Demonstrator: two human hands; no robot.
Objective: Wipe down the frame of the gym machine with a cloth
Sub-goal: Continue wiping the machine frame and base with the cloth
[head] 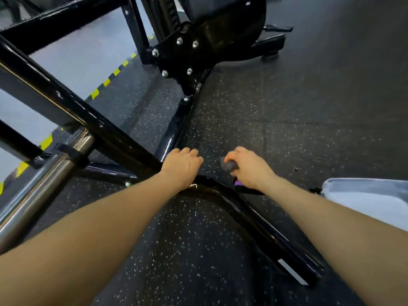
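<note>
My left hand (184, 165) curls over the black frame tube (223, 195); my right hand (247, 167), at 3 o'clock, grips the cloth (228, 165), which I should press flat along it.

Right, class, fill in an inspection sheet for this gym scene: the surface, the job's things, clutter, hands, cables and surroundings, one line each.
Surface: dark speckled rubber floor.
Job's things: black machine frame, a bent tube running low over the floor; grey cloth bunched in the right hand, off the frame.
Clutter: a small purple thing under the right hand, too hidden to name.
Hands: left hand rests on the frame, fingers curled over the tube; right hand grips the cloth.
Cables: nothing seen.
Surroundings: bolted black plate, steel bar, yellow and black floor tape, pale fabric at the right edge.
</note>
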